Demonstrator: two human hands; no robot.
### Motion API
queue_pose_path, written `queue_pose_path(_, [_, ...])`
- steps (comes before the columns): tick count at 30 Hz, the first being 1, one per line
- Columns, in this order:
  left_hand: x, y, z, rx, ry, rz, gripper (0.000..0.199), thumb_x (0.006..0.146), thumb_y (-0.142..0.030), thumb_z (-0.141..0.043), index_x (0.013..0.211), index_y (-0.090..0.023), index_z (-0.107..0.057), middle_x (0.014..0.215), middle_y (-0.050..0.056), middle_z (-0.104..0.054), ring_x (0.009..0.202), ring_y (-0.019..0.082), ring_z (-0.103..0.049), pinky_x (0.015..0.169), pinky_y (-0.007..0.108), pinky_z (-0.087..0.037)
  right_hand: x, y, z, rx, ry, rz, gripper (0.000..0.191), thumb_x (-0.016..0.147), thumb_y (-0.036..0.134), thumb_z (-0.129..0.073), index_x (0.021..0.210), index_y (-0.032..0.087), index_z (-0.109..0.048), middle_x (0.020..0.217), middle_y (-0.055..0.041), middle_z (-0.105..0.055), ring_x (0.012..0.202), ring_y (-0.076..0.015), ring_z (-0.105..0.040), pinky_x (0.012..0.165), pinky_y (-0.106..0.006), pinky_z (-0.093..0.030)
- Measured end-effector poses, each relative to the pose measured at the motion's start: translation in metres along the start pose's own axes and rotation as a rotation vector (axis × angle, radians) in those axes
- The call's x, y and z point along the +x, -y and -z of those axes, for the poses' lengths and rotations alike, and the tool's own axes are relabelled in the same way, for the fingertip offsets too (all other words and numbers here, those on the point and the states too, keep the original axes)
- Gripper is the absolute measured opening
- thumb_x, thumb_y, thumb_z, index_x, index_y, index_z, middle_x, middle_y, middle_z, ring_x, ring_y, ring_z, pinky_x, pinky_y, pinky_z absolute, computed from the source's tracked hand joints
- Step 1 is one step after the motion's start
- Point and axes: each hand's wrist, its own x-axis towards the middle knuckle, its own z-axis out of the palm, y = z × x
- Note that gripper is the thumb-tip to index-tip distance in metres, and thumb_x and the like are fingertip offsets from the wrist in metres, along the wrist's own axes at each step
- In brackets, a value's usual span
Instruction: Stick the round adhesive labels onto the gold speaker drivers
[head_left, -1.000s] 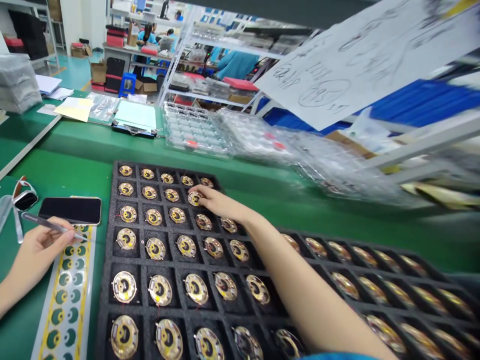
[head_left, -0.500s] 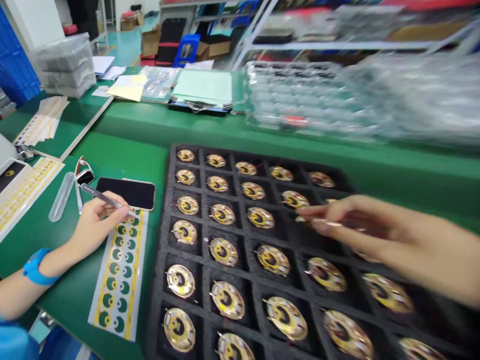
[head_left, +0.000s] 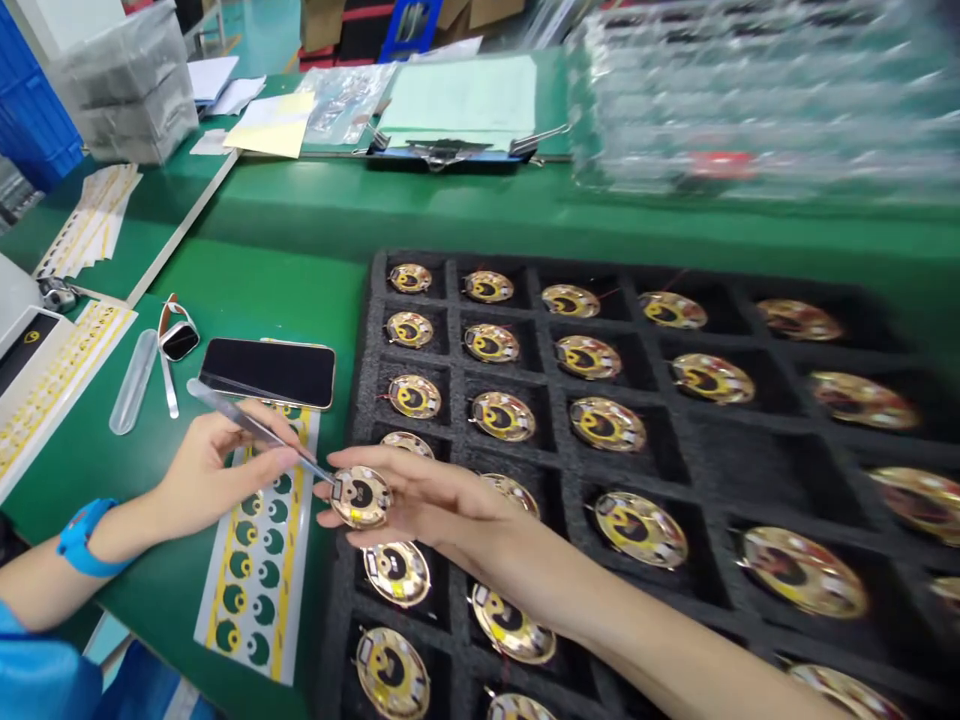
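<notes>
My left hand [head_left: 217, 470] is closed around a pair of grey tweezers [head_left: 251, 422]. The tweezers' tips reach the upper left edge of a round gold circuit disc [head_left: 361, 498] with a black and yellow centre. My right hand [head_left: 457, 515] pinches this disc by its rim, above the left side of a black foam tray [head_left: 367, 340]. Many similar gold discs sit in the tray's square cells; my right hand and forearm hide some of them. Beneath my left hand lies a sheet of yellow-edged stickers [head_left: 255, 600], part of its backing bare.
A black phone [head_left: 270, 372], a watch [head_left: 180, 340] and a clear plastic case [head_left: 133, 382] lie left of the tray. Behind are a clipboard [head_left: 457, 110] and clear blister trays [head_left: 675, 120]. More sticker sheets [head_left: 67, 380] lie at far left.
My right hand has come left from the tray's middle and now holds a gold disc by the tweezers. My left hand moved slightly right and down. The view has shifted downward.
</notes>
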Motion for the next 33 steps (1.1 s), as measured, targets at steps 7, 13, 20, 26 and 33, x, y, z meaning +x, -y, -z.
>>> queue_pose_path(7, [-0.003, -0.002, 0.001, 0.061, 0.196, -0.077, 0.008, 0.085, -0.023, -0.068, 0.087, -0.016, -0.071, 0.082, 0.010, -0.076, 0.077, 0.021, -0.072, 0.071, 0.034, -0.060, -0.001, -0.002, -0.001, -0.021, 0.071, 0.024, 0.032, 0.092, 0.030, -0.060, 0.124, 0.029, -0.063, 0.112, -0.0027, -0.069, 0.102, -0.0172, -0.068, 0.085, -0.033, -0.060])
queue_pose_path(13, [-0.002, -0.004, 0.003, 0.092, 0.223, -0.104, 0.008, 0.085, -0.015, -0.067, 0.092, -0.017, -0.071, 0.086, 0.008, -0.074, 0.080, 0.020, -0.071, 0.073, 0.035, -0.060, -0.002, 0.007, -0.009, -0.026, 0.051, 0.031, 0.029, 0.093, 0.024, -0.056, 0.120, 0.027, -0.064, 0.107, -0.0021, -0.069, 0.099, -0.0138, -0.068, 0.085, -0.029, -0.059])
queue_pose_path(20, [-0.001, -0.004, 0.003, 0.097, 0.262, -0.068, 0.006, 0.087, -0.021, -0.066, 0.090, -0.018, -0.070, 0.084, 0.008, -0.074, 0.079, 0.020, -0.071, 0.073, 0.035, -0.059, -0.004, 0.021, -0.014, -0.112, 0.022, -0.015, 0.029, 0.088, 0.021, -0.057, 0.115, 0.028, -0.065, 0.104, -0.0006, -0.067, 0.095, -0.0148, -0.067, 0.084, -0.031, -0.060])
queue_pose_path(26, [0.002, -0.003, 0.005, 0.081, 0.284, 0.041, 0.007, 0.086, -0.024, -0.067, 0.088, -0.018, -0.070, 0.082, 0.007, -0.074, 0.078, 0.020, -0.070, 0.073, 0.034, -0.058, -0.004, 0.021, -0.014, -0.131, 0.014, 0.001, 0.031, 0.088, 0.017, -0.054, 0.115, 0.027, -0.065, 0.104, -0.0004, -0.067, 0.094, -0.0149, -0.068, 0.083, -0.031, -0.061])
queue_pose_path(33, [0.001, -0.003, 0.002, 0.037, 0.294, 0.062, 0.006, 0.086, -0.023, -0.068, 0.087, -0.019, -0.072, 0.083, 0.006, -0.075, 0.078, 0.020, -0.071, 0.073, 0.032, -0.058, -0.004, 0.020, -0.014, -0.141, 0.018, -0.007, 0.030, 0.088, 0.017, -0.055, 0.114, 0.027, -0.065, 0.101, 0.0011, -0.068, 0.086, -0.0134, -0.068, 0.085, -0.033, -0.061])
